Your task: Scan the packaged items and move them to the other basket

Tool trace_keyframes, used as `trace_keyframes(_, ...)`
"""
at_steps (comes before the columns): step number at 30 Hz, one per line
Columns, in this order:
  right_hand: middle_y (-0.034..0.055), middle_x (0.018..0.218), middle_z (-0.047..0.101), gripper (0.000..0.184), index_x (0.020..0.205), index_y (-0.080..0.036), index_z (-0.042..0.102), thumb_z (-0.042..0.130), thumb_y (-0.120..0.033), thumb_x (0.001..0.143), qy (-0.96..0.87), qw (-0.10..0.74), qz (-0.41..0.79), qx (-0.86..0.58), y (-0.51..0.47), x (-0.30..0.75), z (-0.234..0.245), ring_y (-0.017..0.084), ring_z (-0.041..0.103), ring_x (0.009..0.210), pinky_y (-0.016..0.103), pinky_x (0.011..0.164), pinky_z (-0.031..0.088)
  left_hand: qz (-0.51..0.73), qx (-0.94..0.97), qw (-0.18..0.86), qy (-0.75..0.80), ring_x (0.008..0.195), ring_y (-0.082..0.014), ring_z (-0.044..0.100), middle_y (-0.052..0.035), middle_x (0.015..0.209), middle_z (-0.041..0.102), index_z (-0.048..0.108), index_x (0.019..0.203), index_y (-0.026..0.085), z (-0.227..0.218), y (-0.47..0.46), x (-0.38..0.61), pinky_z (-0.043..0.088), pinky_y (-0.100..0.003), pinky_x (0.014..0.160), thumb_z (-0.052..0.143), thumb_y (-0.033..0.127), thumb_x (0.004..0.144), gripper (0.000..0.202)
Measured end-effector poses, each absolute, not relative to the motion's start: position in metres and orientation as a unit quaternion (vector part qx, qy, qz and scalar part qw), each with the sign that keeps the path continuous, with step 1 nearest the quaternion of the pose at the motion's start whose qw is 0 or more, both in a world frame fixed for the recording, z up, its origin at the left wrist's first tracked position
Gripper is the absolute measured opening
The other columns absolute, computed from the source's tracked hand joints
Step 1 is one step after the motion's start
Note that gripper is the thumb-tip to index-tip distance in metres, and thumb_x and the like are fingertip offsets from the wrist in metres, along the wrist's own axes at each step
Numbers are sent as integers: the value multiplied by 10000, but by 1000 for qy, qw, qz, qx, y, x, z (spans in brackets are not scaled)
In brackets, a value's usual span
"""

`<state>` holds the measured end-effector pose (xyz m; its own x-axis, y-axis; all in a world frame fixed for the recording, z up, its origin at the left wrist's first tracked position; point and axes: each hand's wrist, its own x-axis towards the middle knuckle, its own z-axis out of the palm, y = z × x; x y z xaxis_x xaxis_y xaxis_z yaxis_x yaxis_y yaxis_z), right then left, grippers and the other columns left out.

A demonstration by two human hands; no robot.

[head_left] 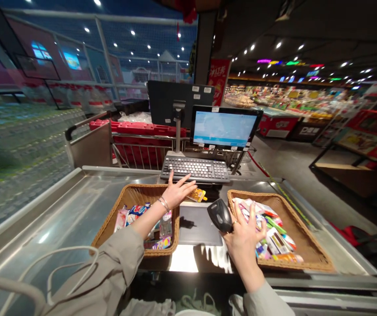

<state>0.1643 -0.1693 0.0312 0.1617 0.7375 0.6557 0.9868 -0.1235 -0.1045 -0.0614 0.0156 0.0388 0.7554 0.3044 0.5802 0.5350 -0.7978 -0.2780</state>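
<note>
A handheld scanner [219,215], till screen [224,126] and stocked displays [293,98] show a supermarket

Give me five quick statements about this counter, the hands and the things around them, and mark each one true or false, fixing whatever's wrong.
1. The yellow packet is at the fingers of the left hand. True.
2. The black scanner is in the left hand. False: it is in the right hand.
3. The keyboard sits nearer to the person than the lit screen. True.
4. Only one basket stands on the counter. False: there are two, the left basket and the right basket.
5. Packaged goods lie in the right basket. True.
</note>
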Motion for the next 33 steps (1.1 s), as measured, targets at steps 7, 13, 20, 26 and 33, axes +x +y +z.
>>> trace_keyframes(7,99,1357,596,328,1088,-258,708,583,-287,787,-559,274,-250,-742,-176,190,26,377,248,1435,640,1078,109,-274,-918,186,-216,1432,-272,377,-90,1366,618,502,1383,277,35,11,-22,-162,-692,1132,571,278,940,448)
trace_keyframes(13,108,1384,572,325,1070,-247,715,524,-262,807,-522,241,-242,-781,-188,207,27,361,167,1466,636,1066,141,-292,-920,170,-197,1420,-272,396,-85,1363,621,489,1385,288,31,6,13,-204,-684,1116,582,360,936,464)
trace_keyframes(20,95,1404,559,346,1134,-260,696,564,-327,821,-485,237,-255,-802,-196,229,21,372,137,1472,649,1068,135,-293,-929,145,-173,1427,-274,384,-96,1369,615,479,1386,278,24,1,47,-233,-686,1096,579,327,935,465)
trace_keyframes(26,104,1411,552,353,1129,-229,697,552,-361,836,-458,234,-256,-818,-203,245,14,375,123,1477,647,1070,126,-283,-938,117,-161,1436,-279,367,-99,1382,602,465,1402,289,13,0,74,-209,-699,1101,597,318,921,500)
trace_keyframes(33,108,1393,568,301,1032,-235,728,552,-337,810,-421,241,-231,-843,-214,260,12,377,158,1466,639,1063,120,-265,-949,94,-144,1441,-284,358,-100,1394,592,468,1402,298,3,-1,106,-217,-696,1101,596,333,922,498)
